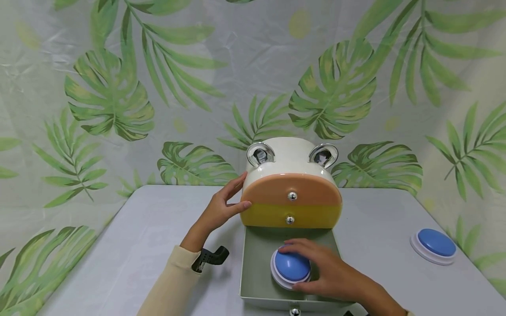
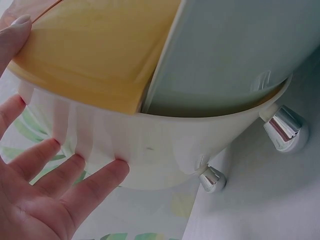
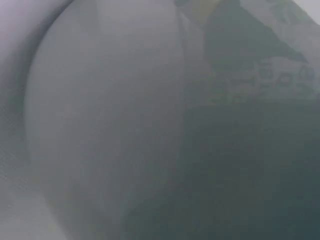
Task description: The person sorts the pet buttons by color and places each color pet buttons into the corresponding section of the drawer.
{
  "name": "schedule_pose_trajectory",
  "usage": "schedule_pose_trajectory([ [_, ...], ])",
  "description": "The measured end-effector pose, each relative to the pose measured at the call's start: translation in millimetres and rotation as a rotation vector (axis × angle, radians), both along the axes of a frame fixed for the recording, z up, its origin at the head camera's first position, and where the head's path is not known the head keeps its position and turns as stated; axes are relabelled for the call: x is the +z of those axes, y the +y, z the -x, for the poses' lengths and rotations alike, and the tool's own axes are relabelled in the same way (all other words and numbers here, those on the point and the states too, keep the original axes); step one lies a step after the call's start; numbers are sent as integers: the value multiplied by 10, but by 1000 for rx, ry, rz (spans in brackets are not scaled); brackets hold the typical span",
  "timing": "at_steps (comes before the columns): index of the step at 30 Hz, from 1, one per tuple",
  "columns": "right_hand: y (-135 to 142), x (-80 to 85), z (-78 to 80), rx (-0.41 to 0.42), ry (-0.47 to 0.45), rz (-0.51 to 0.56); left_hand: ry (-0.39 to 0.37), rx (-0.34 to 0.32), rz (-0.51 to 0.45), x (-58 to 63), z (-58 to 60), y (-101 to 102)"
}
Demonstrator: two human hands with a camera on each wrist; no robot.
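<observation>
A small animal-faced drawer cabinet [image 1: 282, 153] with a white shell and silver ring-shaped ears stands on the table. Its green bottom drawer [image 1: 254, 263] is pulled out, below the orange and yellow drawer fronts. My left hand [image 1: 223, 208] rests against the cabinet's left side, fingertips on the white shell and thumb at the front edge, as the left wrist view shows too. In the drawer, my right hand [image 1: 328, 267] grips a blue push button [image 1: 292, 265] with a white base, thumb and fingers at its rim. A blurred drawer surface [image 3: 110, 120] fills the right wrist view.
A second blue push button [image 1: 436, 242] lies near the table's right edge. Round silver knobs mark the drawer fronts, the lowest knob [image 1: 294, 311] nearest me. Behind the white table [image 1: 170, 210] hangs a leaf-patterned sheet [image 1: 261, 57].
</observation>
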State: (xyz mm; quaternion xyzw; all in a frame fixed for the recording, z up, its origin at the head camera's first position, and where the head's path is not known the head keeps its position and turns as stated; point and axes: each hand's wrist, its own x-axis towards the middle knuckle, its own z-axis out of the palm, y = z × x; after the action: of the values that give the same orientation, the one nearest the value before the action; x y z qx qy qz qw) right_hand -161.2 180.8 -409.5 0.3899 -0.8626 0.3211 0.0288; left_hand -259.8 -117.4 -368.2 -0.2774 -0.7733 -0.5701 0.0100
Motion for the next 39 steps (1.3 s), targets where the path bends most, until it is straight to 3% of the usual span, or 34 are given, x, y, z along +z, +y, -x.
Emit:
schedule_pose_trajectory([
  [10,-1,-8,34,-14,-114,-85,10,-1,7,22,-1,5],
  [17,8,-54,42,25,-107,-102,8,3,14,13,-21,8],
  [28,3,-68,52,60,-184,-120,8,5,16,-1,-12,6],
  [39,2,-62,51,52,-232,-152,11,6,14,4,-10,8],
])
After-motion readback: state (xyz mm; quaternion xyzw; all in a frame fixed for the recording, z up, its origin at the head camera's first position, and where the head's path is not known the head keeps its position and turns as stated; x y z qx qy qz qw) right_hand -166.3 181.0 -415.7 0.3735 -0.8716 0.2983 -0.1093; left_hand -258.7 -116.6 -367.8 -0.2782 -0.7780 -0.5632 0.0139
